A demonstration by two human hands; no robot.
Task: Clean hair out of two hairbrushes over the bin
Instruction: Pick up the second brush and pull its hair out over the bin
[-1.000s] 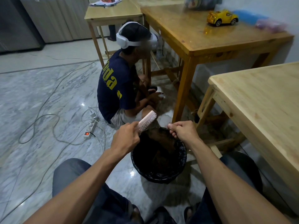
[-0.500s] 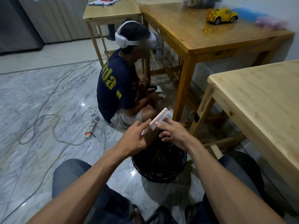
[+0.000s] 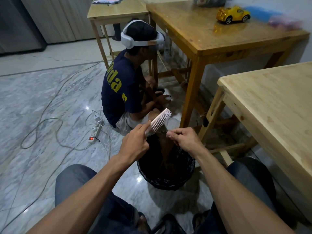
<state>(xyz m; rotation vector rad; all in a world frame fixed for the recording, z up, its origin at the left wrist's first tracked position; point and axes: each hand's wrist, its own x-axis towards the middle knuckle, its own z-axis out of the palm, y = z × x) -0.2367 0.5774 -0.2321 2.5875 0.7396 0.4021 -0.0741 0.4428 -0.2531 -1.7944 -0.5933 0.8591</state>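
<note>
My left hand (image 3: 135, 143) grips the handle of a pale pink hairbrush (image 3: 160, 120), its head tilted up and to the right, bristles facing my right hand. My right hand (image 3: 184, 140) is pinched shut just right of the lower bristles, with thin strands of hair (image 3: 163, 132) stretched between its fingertips and the brush. Both hands hover above the far rim of a black bin (image 3: 168, 181) lined with a black bag, standing on the floor between my knees. A second hairbrush is not visible.
A person in a dark blue shirt (image 3: 121, 88) and white headset sits on the floor just beyond the bin. A power strip (image 3: 95, 132) and cables trail across the marble floor at left. Wooden tables (image 3: 270, 105) stand at right; a yellow toy car (image 3: 233, 14) sits on the farther one.
My right hand went from the bin's rim up to the bristles, then pulled back right in a pinch with hair. The brush has tilted up and shifted slightly right.
</note>
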